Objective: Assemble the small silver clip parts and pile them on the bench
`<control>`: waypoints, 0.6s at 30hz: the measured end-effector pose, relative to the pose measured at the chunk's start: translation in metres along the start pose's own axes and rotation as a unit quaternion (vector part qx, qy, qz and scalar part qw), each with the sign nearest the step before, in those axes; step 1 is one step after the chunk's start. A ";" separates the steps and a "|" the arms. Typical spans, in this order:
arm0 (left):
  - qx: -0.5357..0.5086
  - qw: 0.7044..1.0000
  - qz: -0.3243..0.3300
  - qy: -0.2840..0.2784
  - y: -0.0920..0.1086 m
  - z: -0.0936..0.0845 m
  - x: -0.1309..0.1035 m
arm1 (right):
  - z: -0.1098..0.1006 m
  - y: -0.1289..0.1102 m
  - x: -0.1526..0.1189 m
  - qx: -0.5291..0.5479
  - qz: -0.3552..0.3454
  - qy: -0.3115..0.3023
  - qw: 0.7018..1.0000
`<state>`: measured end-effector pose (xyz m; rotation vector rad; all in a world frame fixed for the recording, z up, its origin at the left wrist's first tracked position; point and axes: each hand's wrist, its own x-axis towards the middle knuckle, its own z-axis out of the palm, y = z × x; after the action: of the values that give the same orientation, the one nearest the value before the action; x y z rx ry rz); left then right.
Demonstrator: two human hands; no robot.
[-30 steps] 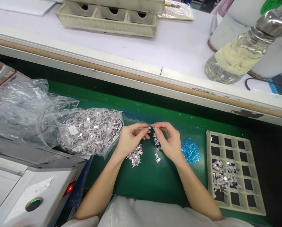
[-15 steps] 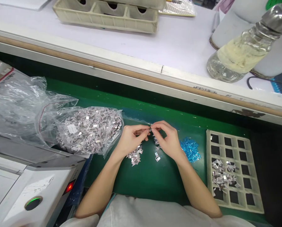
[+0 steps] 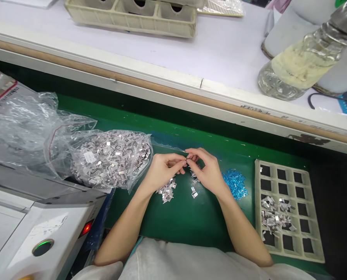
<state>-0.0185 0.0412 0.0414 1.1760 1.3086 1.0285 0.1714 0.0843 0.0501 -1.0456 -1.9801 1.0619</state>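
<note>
My left hand (image 3: 165,168) is closed in a pinch, its fingertips meeting those of my right hand (image 3: 204,168) above the green mat. Between them is a small silvery metal piece, mostly covered by the fingers now. My right thumb and forefinger are pressed together at the same spot; what they grip is too small to make out. A pile of small metal pieces (image 3: 167,191) lies below my left hand. A few more metal pieces (image 3: 194,192) lie under and below my right hand. Beside my right wrist is a heap of thin blue strips (image 3: 235,184).
A clear plastic bag (image 3: 112,157) full of metal pieces lies at left, near a white machine (image 3: 45,233) with lit buttons. A compartment tray (image 3: 311,217) with metal pieces stands at right. Above runs a white shelf (image 3: 225,50) with a glass bottle (image 3: 295,70) and another tray (image 3: 132,21).
My right fingers have shifted slightly and curled in more at the fingertips. The metal piece that showed between the hands is now mostly hidden. The view has moved slightly.
</note>
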 end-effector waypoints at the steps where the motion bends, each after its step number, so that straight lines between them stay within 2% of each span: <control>1: 0.010 1.000 0.000 0.004 0.000 -0.002 0.000 | -0.001 0.000 0.000 -0.011 0.001 -0.003 1.000; 3: 0.074 0.997 0.013 0.020 0.001 -0.010 0.000 | -0.003 0.001 0.000 -0.035 0.008 -0.006 0.999; 5: 0.196 0.980 0.042 0.016 0.002 -0.021 -0.001 | -0.006 0.005 0.000 -0.055 0.028 -0.021 0.998; 7: 0.321 0.944 0.069 -0.029 0.004 -0.033 -0.003 | -0.007 0.010 0.000 -0.076 0.054 -0.049 0.994; 9: 0.398 0.911 0.074 -0.086 0.004 -0.040 -0.005 | -0.007 0.015 0.000 -0.106 0.069 -0.070 0.989; 12: 0.445 0.882 0.067 -0.135 0.002 -0.039 -0.008 | -0.006 0.021 -0.001 -0.156 0.061 -0.077 0.983; 15: 0.462 0.873 0.076 -0.139 -0.001 -0.031 -0.008 | -0.006 0.023 0.000 -0.188 0.044 -0.058 0.980; 18: 0.457 0.875 0.089 -0.132 -0.002 -0.027 -0.007 | -0.010 0.028 0.004 -0.204 0.044 -0.002 0.978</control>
<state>-0.0458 0.0351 0.0424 2.0905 1.5173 0.2909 0.1873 0.1011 0.0305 -1.3546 -2.2281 0.7126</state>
